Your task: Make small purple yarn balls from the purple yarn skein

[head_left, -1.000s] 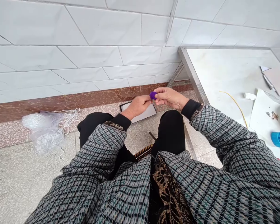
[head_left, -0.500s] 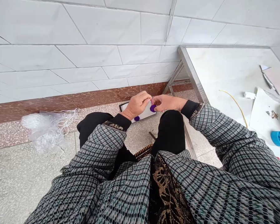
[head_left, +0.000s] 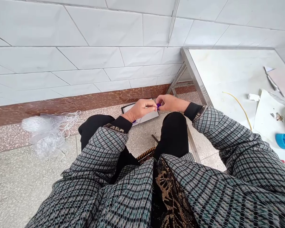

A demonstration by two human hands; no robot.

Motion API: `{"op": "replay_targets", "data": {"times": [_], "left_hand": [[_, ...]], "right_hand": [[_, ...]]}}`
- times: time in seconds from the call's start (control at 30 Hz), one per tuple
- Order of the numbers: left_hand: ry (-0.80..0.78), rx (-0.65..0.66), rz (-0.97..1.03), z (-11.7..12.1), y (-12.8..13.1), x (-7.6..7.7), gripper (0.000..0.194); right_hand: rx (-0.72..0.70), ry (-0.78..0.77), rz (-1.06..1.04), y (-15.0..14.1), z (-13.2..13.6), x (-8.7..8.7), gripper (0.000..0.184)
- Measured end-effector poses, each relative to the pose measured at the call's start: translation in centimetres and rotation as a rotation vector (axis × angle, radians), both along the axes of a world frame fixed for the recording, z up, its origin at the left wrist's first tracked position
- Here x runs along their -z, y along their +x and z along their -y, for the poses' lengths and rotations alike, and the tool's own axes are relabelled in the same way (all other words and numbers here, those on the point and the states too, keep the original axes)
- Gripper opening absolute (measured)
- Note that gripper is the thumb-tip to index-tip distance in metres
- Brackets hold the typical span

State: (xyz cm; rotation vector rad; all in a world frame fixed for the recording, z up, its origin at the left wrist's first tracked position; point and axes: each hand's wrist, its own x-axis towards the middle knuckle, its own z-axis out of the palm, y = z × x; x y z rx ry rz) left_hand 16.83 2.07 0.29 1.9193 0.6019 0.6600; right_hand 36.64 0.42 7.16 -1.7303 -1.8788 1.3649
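My left hand (head_left: 142, 108) is closed in a pinch, its fingertips right beside those of my right hand (head_left: 170, 103). Between the two hands is a small purple yarn piece (head_left: 158, 105), gripped by my right fingers and partly hidden by them. My left fingertips pinch at its near side; the strand there is too small to make out now. Under my hands is a white board with a black edge (head_left: 146, 118), lying low between my knees. A second purple piece (head_left: 134, 121) shows on it, mostly covered by my left wrist.
To the right stands a metal-framed white table (head_left: 218, 72) with a yellow cord (head_left: 239, 106), a blue cap (head_left: 283, 141) and papers. A clear bag of white string (head_left: 46, 133) lies on the floor at left. The tiled wall (head_left: 95, 57) rises close in front.
My left hand has moved slightly right and down, and my right hand a little up. The purple strand stretched between them is no longer visible, and the purple piece is now more covered by fingers.
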Motion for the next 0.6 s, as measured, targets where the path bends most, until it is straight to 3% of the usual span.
{"op": "replay_targets", "data": {"times": [0.07,0.17,0.23,0.3,0.37,0.43,0.53,0.6], "left_hand": [[0.023,-0.168,0.001,-0.6,-0.2,0.3,0.027],[-0.004,-0.280,-0.046,-1.2,-0.2,0.8,0.029],[-0.029,-0.234,-0.090,-1.2,0.0,1.0,0.030],[-0.032,-0.089,-0.123,-1.0,0.3,0.9,0.029],[-0.019,0.078,-0.126,-0.6,0.5,0.6,0.030],[0.001,0.140,-0.108,-0.4,0.4,0.1,0.032],[0.043,0.015,-0.094,-0.7,0.0,-0.7,0.030],[0.069,-0.090,-0.096,-1.2,-0.3,-1.1,0.027]], "right_hand": [[-0.109,-0.171,-0.083,0.1,0.3,-0.2,0.025],[-0.046,-0.317,-0.421,0.3,0.3,-0.5,0.021],[0.088,-0.274,-0.607,0.3,-0.1,-0.4,0.021],[0.216,-0.185,-0.666,0.2,-0.6,-0.1,0.023],[0.288,-0.103,-0.571,0.1,-0.9,0.2,0.026],[0.272,-0.041,-0.358,0.0,-1.0,0.3,0.029],[0.111,0.007,-0.080,0.0,-0.7,0.2,0.033],[-0.010,-0.058,-0.043,0.0,-0.4,0.0,0.033]]}}
